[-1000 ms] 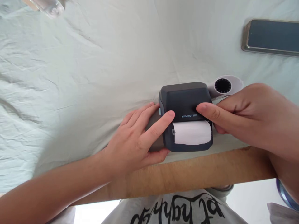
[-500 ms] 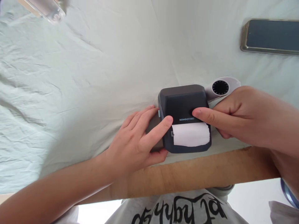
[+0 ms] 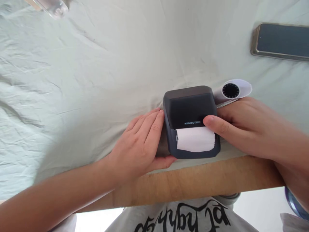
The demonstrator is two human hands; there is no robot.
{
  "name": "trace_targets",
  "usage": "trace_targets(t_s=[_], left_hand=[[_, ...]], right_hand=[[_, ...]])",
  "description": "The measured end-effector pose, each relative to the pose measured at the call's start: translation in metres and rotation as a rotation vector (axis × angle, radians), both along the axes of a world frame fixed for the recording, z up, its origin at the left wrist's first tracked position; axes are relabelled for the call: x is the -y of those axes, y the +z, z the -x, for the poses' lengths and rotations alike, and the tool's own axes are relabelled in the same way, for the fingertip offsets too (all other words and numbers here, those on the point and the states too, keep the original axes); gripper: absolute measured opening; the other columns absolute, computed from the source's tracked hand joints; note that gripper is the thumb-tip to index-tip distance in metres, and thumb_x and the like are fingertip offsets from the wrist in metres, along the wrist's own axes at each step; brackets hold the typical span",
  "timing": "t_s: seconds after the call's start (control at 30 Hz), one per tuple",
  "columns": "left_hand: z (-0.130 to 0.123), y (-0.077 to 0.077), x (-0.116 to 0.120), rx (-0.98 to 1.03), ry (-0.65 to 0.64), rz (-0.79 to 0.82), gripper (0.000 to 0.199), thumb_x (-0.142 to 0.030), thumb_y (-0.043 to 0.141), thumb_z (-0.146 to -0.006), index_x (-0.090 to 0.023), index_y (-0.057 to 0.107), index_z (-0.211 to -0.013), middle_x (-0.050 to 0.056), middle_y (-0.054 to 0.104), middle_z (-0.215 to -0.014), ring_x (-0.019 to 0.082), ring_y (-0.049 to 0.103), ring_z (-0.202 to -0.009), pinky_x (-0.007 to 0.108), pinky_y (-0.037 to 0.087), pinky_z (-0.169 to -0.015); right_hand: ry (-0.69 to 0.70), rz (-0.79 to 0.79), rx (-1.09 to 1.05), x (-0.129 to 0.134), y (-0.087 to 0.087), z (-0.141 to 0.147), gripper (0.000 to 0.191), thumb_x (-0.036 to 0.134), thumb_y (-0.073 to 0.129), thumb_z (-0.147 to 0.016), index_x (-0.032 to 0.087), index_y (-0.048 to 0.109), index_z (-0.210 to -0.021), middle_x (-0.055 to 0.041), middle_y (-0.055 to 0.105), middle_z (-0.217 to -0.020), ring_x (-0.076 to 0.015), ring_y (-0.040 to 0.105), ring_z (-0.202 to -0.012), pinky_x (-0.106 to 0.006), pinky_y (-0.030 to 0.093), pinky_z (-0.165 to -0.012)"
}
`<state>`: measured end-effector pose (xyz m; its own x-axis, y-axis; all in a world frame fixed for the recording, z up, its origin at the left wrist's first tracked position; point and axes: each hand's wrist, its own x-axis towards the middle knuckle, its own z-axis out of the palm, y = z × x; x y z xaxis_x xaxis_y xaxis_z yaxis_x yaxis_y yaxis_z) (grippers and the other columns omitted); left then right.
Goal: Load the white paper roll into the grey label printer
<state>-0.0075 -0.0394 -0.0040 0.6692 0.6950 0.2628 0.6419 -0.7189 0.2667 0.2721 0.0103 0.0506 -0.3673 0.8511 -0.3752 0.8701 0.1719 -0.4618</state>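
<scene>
A dark label printer [image 3: 190,109] marked NIIMBOT stands near the table's front edge, white paper [image 3: 196,139] lying over its lower front. Against its left side rests my left hand [image 3: 142,141], fingers together and thumb at the printer's lower left corner. My right hand [image 3: 238,125] grips the right side, thumb on the top face; its other fingers are mostly hidden beside the printer. Touching or very near the printer's upper right is a white roll [image 3: 231,90] with a black toothed core, just above my right hand.
A phone-like dark slab [image 3: 282,41] lies at the upper right on the pale cloth [image 3: 120,58]. At the upper left is a clear plastic object [image 3: 56,9]. The wooden table edge [image 3: 193,183] runs along the front, with a printed shirt below it.
My left index finger has left the printer's top face and now lies along its left side with the other fingers. My right thumb has shifted slightly right. The view has moved a little.
</scene>
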Motion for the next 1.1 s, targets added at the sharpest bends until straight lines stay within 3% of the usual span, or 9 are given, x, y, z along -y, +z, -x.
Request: trace_targets(t_s=[0.1,0.2,0.3,0.43,0.6,0.73,0.83,0.97,1.1], left_hand=[[0.002,0.000,0.001,-0.006,0.006,-0.031,0.095,-0.067,0.058,-0.116,-0.004,0.029,-0.180,0.034,0.072,-0.156,0.047,0.073,-0.149,0.062,0.068,-0.116],[0.003,0.000,0.001,-0.026,0.001,-0.062,0.100,-0.074,0.052,-0.117,-0.003,0.025,-0.181,0.033,0.073,-0.154,0.046,0.075,-0.145,0.060,0.069,-0.112],[0.004,-0.001,0.001,-0.030,-0.003,-0.119,0.096,-0.068,0.050,-0.119,0.001,0.026,-0.181,0.034,0.074,-0.152,0.045,0.077,-0.142,0.058,0.070,-0.111],[0.005,-0.001,0.003,-0.035,-0.025,-0.108,0.098,-0.064,0.058,-0.118,0.001,0.024,-0.182,0.035,0.073,-0.156,0.047,0.075,-0.147,0.060,0.070,-0.116],[0.006,-0.002,0.005,-0.011,-0.019,-0.065,0.109,-0.067,0.068,-0.113,-0.001,0.021,-0.185,0.036,0.068,-0.163,0.049,0.071,-0.154,0.062,0.068,-0.123],[0.005,0.001,0.004,-0.001,-0.023,-0.068,0.107,-0.064,0.073,-0.112,-0.003,0.025,-0.185,0.035,0.069,-0.163,0.047,0.071,-0.154,0.061,0.068,-0.123],[0.004,0.004,0.002,0.002,-0.015,-0.076,0.104,-0.063,0.074,-0.112,-0.003,0.030,-0.184,0.035,0.072,-0.160,0.046,0.073,-0.153,0.059,0.068,-0.124],[0.001,0.004,0.001,0.007,0.005,-0.059,0.100,-0.060,0.077,-0.110,-0.012,0.032,-0.185,0.028,0.075,-0.159,0.044,0.075,-0.150,0.060,0.071,-0.120],[0.000,0.003,0.002,0.000,0.011,-0.072,0.095,-0.058,0.075,-0.109,-0.013,0.035,-0.182,0.028,0.075,-0.158,0.045,0.077,-0.147,0.061,0.072,-0.117]], right_hand=[[0.001,-0.020,-0.058,0.001,-0.001,0.001,0.108,0.117,-0.008,-0.082,0.023,0.034,-0.049,-0.0062,0.043,-0.043,-0.0126,0.037,-0.040,-0.036,0.028,-0.044],[0.003,-0.055,-0.058,0.004,-0.002,0.002,0.104,0.113,-0.006,-0.087,0.024,0.034,-0.050,-0.0073,0.049,-0.045,-0.0138,0.039,-0.042,-0.037,0.026,-0.046],[0.000,-0.060,-0.026,0.006,-0.003,0.002,0.105,0.112,-0.007,-0.089,0.023,0.036,-0.051,-0.0073,0.053,-0.048,-0.0145,0.041,-0.043,-0.037,0.027,-0.047],[-0.008,-0.044,0.004,0.005,-0.004,0.000,0.109,0.113,-0.012,-0.084,0.023,0.039,-0.051,-0.0076,0.053,-0.049,-0.0146,0.042,-0.043,-0.037,0.029,-0.047],[0.057,0.016,0.074,-0.001,-0.004,-0.001,0.116,0.114,-0.020,-0.076,0.023,0.051,-0.057,-0.0114,0.069,-0.067,-0.0197,0.056,-0.056,-0.039,0.035,-0.055],[0.064,0.040,0.141,0.000,-0.002,0.001,0.112,0.107,-0.024,-0.078,0.024,0.048,-0.058,-0.0134,0.072,-0.074,-0.0225,0.057,-0.063,-0.041,0.035,-0.062],[0.094,0.051,0.141,0.000,-0.001,-0.001,0.101,0.101,-0.013,-0.085,0.024,0.046,-0.059,-0.0126,0.070,-0.073,-0.0213,0.052,-0.062,-0.041,0.033,-0.064],[0.158,0.025,0.091,-0.002,-0.003,-0.008,0.087,0.095,0.013,-0.095,0.023,0.047,-0.060,-0.0114,0.067,-0.071,-0.0193,0.050,-0.061,-0.040,0.031,-0.063],[0.148,0.027,0.053,-0.003,-0.004,-0.011,0.081,0.085,0.017,-0.102,0.022,0.047,-0.061,-0.0115,0.068,-0.073,-0.0177,0.052,-0.063,-0.040,0.035,-0.064]])
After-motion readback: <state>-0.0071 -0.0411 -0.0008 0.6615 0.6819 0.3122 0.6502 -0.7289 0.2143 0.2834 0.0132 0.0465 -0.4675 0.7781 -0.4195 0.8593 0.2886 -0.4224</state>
